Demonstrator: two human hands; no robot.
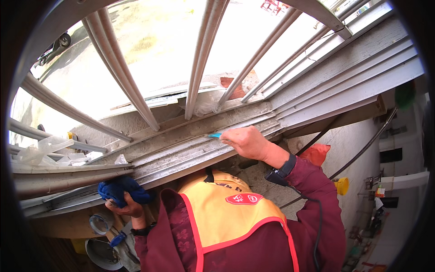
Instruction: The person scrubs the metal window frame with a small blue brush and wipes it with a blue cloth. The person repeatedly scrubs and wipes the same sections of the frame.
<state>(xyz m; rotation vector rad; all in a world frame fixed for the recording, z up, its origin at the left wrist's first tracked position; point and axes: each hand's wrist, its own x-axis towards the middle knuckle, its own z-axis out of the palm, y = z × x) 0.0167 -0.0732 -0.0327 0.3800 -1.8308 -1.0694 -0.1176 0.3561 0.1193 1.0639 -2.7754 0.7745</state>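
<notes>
My right hand [246, 142] is above the sliding-window track [190, 149], pinching a small turquoise tool [214, 135]. Only the flat end of this tool shows past my fingers, so its exact kind is unclear. Grey dirt lies in the grooves of the metal track. At the lower left, my left hand [126, 206] grips a bunched dark blue cloth [119, 191] against the lower edge of the window frame. The cloth hides part of that frame.
Metal security bars [200, 57] rise beyond the sill, with crumpled clear plastic [207, 105] at their feet. More plastic scraps [61, 153] lie at left. Below are a metal pan [102, 253] and a clear container [102, 223]. A dark cable [365, 149] and yellow bucket [341, 186] are at right.
</notes>
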